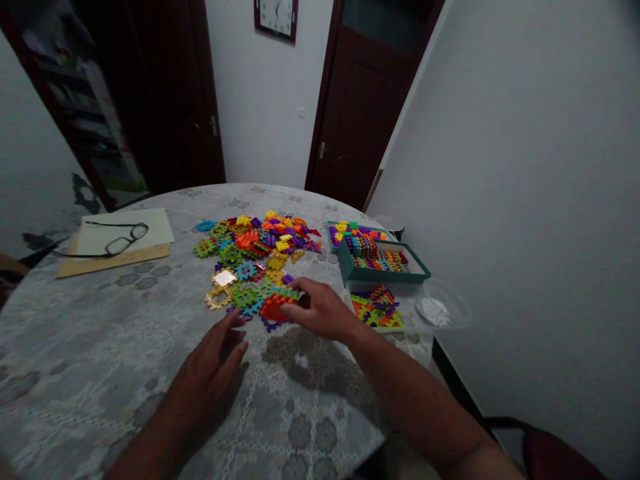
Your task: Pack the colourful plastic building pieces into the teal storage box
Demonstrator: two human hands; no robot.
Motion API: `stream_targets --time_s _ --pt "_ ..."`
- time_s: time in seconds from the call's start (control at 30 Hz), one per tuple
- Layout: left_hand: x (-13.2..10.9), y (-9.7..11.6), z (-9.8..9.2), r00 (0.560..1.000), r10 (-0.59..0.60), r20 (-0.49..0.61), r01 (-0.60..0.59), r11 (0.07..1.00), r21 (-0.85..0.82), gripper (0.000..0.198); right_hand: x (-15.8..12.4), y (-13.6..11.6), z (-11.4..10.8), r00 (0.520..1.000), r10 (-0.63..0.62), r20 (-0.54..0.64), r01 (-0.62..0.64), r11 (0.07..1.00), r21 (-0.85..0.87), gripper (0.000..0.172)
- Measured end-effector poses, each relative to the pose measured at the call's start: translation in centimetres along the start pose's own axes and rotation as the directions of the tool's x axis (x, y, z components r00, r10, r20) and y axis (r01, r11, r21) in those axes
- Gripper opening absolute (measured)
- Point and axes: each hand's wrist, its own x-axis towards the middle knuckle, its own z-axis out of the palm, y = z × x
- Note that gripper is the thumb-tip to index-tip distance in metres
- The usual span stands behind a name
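Observation:
Between the thumb and fingers of my right hand [320,308] is a stack of interlocking plastic tiles [276,305], with orange-red at the front and green and blue edges behind. My left hand [213,357] rests near the table to the left, its thumb and fingers apart and nothing between them. Just beyond both hands lie loose tiles, among them a green tile [243,295], a yellow frame tile [219,298] and a tile with a shiny mirror-like middle [225,277]. A heap of mixed coloured tiles [250,239] spreads farther back.
On the right, a teal box [370,273] holds rows of tiles, with another box of pieces [333,235] behind it. A clear tray [413,325] contains coloured tiles and white pieces [433,311]. Glasses [120,246] lie on papers [160,227] at left. A wall borders the right side.

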Motion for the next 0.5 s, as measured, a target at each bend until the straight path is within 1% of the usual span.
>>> stream_targets --time_s 0.07,0.13,0.2,0.23,0.27,0.3,0.33,0.37,0.4,0.43,0.5 --pt "0.0 -0.1 0.1 1.000 0.015 -0.002 -0.015 1.000 0.007 0.061 0.3 0.8 -3.4 0.994 0.060 -0.087 -0.055 0.997 0.055 0.035" --pt "-0.1 -0.2 0.3 0.999 0.044 -0.004 -0.044 0.999 0.017 0.058 0.8 2.4 -7.6 0.970 0.132 -0.206 -0.121 0.990 0.066 0.038" --pt "-0.1 -0.3 0.4 0.998 0.062 -0.004 -0.062 0.998 0.030 0.056 1.4 4.5 -12.0 0.906 0.194 -0.375 -0.234 0.970 -0.062 0.037" --pt "-0.1 -0.4 0.5 0.998 0.067 0.000 -0.067 0.997 0.033 0.055 1.6 5.7 -14.2 0.855 0.225 -0.466 -0.318 0.939 -0.130 0.036" --pt "-0.1 -0.5 0.5 0.998 0.070 0.005 -0.070 0.997 0.035 0.055 1.9 7.0 -16.2 0.796 0.254 -0.550 -0.414 0.891 -0.187 0.036" --pt "-0.1 -0.6 0.6 0.997 0.071 0.010 -0.072 0.997 0.036 0.055 2.1 8.2 -18.0 0.744 0.279 -0.607 -0.513 0.821 -0.252 0.036" --pt "-0.1 -0.7 0.7 0.997 0.071 0.015 -0.071 0.997 0.037 0.056 2.4 9.4 -19.5 0.687 0.305 -0.659 -0.615 0.727 -0.305 0.036" --pt "-0.1 -0.9 0.8 0.997 0.070 0.016 -0.071 0.997 0.041 0.056 2.5 10.5 -20.6 0.641 0.330 -0.693 -0.698 0.627 -0.347 0.037" --pt "-0.2 -1.0 0.9 0.997 0.072 0.015 -0.072 0.996 0.045 0.055 2.7 11.6 -21.5 0.613 0.349 -0.708 -0.748 0.546 -0.378 0.039" --pt "-0.2 -1.1 1.0 0.997 0.074 0.010 -0.075 0.996 0.049 0.055 2.9 12.5 -22.0 0.594 0.366 -0.716 -0.777 0.492 -0.393 0.039" --pt "-0.3 -1.3 1.1 0.997 0.076 -0.005 -0.076 0.995 0.057 0.054 3.2 14.1 -22.4 0.576 0.402 -0.712 -0.803 0.441 -0.402 0.041"
